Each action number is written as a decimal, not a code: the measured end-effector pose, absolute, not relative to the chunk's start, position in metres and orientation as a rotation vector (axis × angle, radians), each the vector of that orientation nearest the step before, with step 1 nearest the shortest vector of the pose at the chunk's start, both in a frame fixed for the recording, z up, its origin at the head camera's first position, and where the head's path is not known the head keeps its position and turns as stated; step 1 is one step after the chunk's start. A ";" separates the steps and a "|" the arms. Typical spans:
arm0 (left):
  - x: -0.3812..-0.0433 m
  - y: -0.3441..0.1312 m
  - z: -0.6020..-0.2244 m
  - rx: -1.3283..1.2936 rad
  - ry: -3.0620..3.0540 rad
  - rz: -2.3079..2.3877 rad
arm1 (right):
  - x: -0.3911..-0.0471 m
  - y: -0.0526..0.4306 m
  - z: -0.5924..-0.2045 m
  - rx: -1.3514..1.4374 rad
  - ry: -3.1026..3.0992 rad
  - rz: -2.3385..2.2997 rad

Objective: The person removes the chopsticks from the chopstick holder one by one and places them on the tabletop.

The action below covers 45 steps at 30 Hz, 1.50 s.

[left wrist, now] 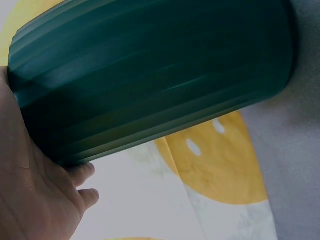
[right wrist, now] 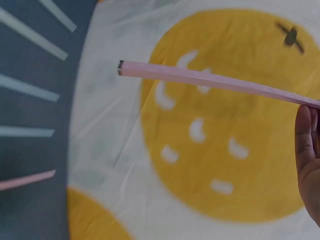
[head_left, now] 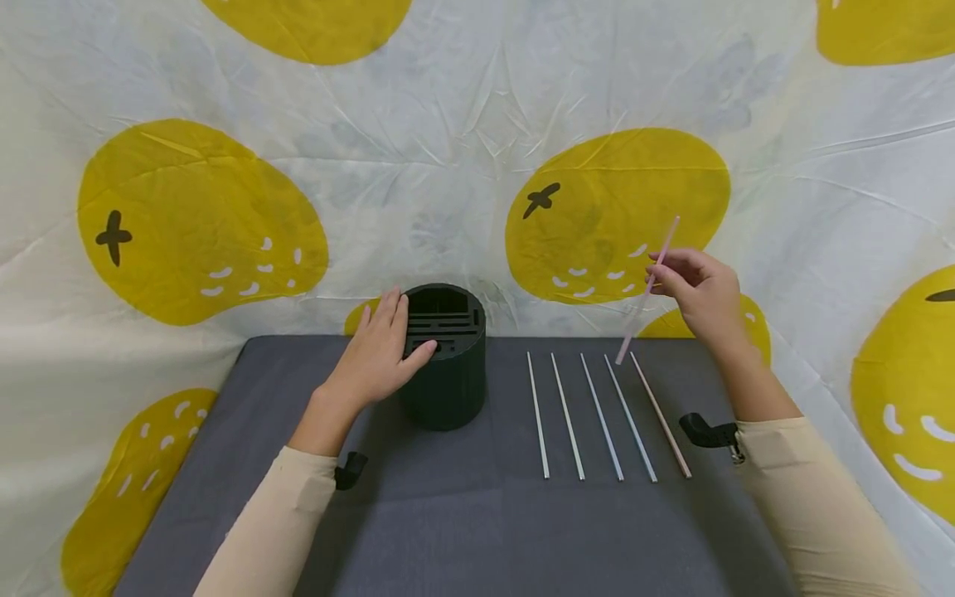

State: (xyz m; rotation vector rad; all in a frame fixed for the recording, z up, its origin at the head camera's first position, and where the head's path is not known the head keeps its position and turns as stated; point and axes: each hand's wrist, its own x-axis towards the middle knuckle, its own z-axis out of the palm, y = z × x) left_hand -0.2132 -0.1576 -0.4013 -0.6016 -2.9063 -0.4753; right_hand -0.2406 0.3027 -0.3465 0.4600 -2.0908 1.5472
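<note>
A dark green round desk organizer (head_left: 446, 390) stands upright, its top divided into slots and compartments. My left hand (head_left: 376, 352) rests on the organizer's left rim, fingers straight toward the back and thumb lying across the top. The left wrist view shows the organizer's ridged side (left wrist: 150, 75) close up. Above the table's back right, my right hand (head_left: 701, 290) pinches a thin pink stick (head_left: 646, 297) between thumb and fingers. That stick slants, its lower end (right wrist: 132, 69) pointing down toward the table and hanging free.
Several thin sticks lie side by side on the grey tablecloth (head_left: 448, 531), among them a white stick (head_left: 537, 414), a pale blue stick (head_left: 630, 419) and a pinkish stick (head_left: 661, 414). Behind the table's back edge hangs a white curtain (head_left: 462, 99) with yellow fruit shapes.
</note>
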 end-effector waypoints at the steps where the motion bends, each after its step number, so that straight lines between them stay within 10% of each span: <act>1: -0.213 -0.157 -0.401 -0.603 -2.905 -0.473 | -0.241 0.310 -0.350 0.430 -2.128 1.523; 45: -0.202 -0.161 -0.397 -0.611 -2.924 -0.487 | -0.253 0.430 -0.510 -0.048 -3.107 1.179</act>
